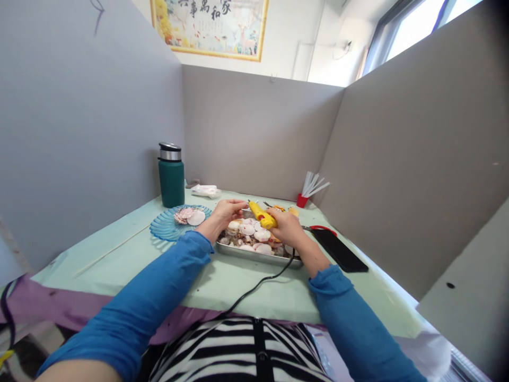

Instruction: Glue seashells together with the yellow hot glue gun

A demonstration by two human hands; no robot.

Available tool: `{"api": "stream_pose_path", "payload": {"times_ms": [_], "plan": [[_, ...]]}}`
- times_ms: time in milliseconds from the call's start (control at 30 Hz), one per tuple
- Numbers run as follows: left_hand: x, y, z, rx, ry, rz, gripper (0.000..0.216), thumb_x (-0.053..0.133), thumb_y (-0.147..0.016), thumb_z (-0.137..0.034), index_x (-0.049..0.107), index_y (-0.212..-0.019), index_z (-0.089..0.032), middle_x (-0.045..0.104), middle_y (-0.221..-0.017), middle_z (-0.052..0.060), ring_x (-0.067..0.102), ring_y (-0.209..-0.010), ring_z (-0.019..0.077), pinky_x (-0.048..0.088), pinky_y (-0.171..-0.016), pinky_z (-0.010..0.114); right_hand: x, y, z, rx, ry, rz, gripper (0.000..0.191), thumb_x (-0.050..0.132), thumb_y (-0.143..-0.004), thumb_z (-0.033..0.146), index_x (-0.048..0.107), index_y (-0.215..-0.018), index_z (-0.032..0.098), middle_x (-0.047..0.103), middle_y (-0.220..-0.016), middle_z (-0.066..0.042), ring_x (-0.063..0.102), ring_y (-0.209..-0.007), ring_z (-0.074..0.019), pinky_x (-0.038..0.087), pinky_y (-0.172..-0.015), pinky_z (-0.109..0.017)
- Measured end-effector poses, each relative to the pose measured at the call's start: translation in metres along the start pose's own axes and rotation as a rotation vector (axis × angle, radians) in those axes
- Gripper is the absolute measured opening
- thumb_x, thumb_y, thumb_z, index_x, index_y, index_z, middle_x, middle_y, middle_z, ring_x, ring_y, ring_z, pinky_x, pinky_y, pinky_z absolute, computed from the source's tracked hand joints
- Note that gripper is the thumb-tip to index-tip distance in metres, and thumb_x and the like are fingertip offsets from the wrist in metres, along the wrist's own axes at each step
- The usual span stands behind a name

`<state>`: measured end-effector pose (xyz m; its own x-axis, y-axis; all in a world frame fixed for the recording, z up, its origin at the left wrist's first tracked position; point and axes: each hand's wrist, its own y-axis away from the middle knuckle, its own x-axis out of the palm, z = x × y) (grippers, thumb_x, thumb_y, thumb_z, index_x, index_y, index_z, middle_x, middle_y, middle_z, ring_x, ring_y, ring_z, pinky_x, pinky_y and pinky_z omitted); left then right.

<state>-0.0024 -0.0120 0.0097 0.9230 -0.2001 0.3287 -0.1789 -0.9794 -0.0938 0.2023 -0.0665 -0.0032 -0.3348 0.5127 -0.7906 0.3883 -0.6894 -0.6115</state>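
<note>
My right hand (285, 225) is wrapped round a yellow glue gun (261, 214), its nozzle pointing up and to the left. From the gun a black cord (258, 285) runs down over the table edge. My left hand (227, 213) is closed in a pinch close to the nozzle; what its fingertips hold is too small to make out. Both hands are above a metal tray (254, 255) filled with seashells (247, 228). Left of my left hand, a blue glass plate (162, 225) carries several shells (190, 215), some pinkish and one white.
A green bottle (172, 183) stands at the back left, near a white packet (205, 191). At the back right is a red cup (302, 200) of white sticks (312, 184). Red-handled scissors (324, 229) and a black phone (341, 250) lie on the right. Grey partitions (258, 127) enclose the table.
</note>
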Motion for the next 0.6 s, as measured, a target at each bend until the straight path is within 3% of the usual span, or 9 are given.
{"api": "stream_pose_path", "payload": {"times_ms": [400, 600], "plan": [[0.0014, 0.0025, -0.0011, 0.003, 0.009, -0.019, 0.015, 0.076, -0.064, -0.01, 0.066, -0.075, -0.008, 0.067, -0.068, 0.006, 0.051, -0.045, 0.0051, 0.047, -0.05, 0.02, -0.0014, -0.0013, 0.0006, 0.078, 0.017, 0.028, 0.037, 0.061, -0.075, 0.029, 0.059, -0.112, 0.024, 0.068, -0.101, -0.005, 0.061, -0.088, -0.022, 0.04, -0.073, -0.027], [0.0016, 0.0024, -0.0019, 0.016, 0.042, -0.075, 0.01, 0.071, -0.067, -0.006, 0.063, -0.074, -0.008, 0.066, -0.067, 0.006, 0.05, -0.044, 0.0054, 0.047, -0.047, 0.02, 0.0015, -0.0009, -0.001, 0.139, 0.052, 0.122, 0.041, 0.064, -0.074, 0.038, 0.059, -0.113, 0.027, 0.068, -0.099, -0.004, 0.06, -0.089, -0.0221, 0.039, -0.071, -0.027]]}}
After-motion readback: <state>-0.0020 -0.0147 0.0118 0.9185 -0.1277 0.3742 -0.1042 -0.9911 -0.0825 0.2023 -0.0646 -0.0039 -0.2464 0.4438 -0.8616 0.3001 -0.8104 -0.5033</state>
